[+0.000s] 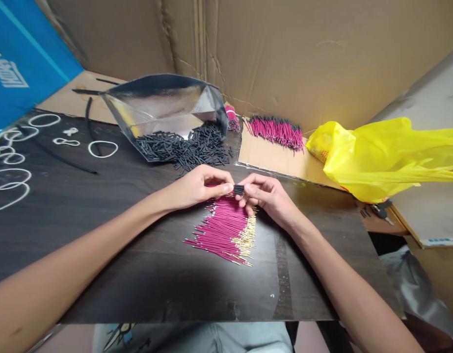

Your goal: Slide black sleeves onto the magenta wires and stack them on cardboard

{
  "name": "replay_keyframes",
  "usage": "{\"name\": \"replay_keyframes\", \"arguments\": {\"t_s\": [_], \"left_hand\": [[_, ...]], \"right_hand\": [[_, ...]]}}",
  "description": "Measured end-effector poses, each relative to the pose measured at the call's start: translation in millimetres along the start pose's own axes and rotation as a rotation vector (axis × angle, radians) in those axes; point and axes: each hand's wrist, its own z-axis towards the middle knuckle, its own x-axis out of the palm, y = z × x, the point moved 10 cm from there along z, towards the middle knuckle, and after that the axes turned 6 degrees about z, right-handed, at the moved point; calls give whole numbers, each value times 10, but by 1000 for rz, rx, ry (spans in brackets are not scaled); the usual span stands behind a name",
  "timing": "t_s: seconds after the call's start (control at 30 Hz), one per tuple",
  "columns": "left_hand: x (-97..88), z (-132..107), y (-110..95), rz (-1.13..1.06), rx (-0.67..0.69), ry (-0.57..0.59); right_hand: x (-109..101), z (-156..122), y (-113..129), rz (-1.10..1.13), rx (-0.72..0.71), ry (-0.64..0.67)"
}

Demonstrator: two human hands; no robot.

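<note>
A small row of short black tubes [238, 189] lies between the fingers of both my hands. My left hand [205, 186] pinches its left end between thumb and forefinger. On the other end, the thumb and fingers of my right hand [267, 194] close in. Whether wires run inside the tubes is hidden by my fingers. Just below spreads a layer of dark pink wires [221, 228] with gold-coloured tips on the right. Behind my hands, many loose black tubes [189, 147] spill from the mouth of a silver-lined bag [163, 93].
A row of pink wires with black ends [276, 132] lies on a cardboard sheet [272, 162], beside a yellow plastic bag [359, 152]. One bundle of wires [232, 117] stands near the silver-lined bag. White rubber bands [103, 142] lie at left. Cardboard walls [303, 54] rise behind.
</note>
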Motion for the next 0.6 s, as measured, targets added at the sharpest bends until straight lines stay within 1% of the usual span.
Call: {"name": "replay_keyframes", "arguments": {"t_s": [0.07, 0.2, 0.3, 0.43, 0.53, 0.6], "left_hand": [[-28, -10, 29, -45, -35, -48], [-62, -28, 78, -160, -77, -188], [-6, -26, 50, -164, -72, -222], [0, -43, -22, -75, -72, -272], [-37, -70, -62, 44, -72, -324], [-40, -81, -82, 122, -64, -334]], "right_hand": [[-6, 5, 24, 21, -36, -18], [-26, 16, 44, 2, -114, -94], [-42, 17, 48, -62, -170, -175], [-53, -13, 84, -132, -218, -265], [-37, -33, 126, -159, -238, -273], [-36, -33, 137, -201, -234, -268]]}}
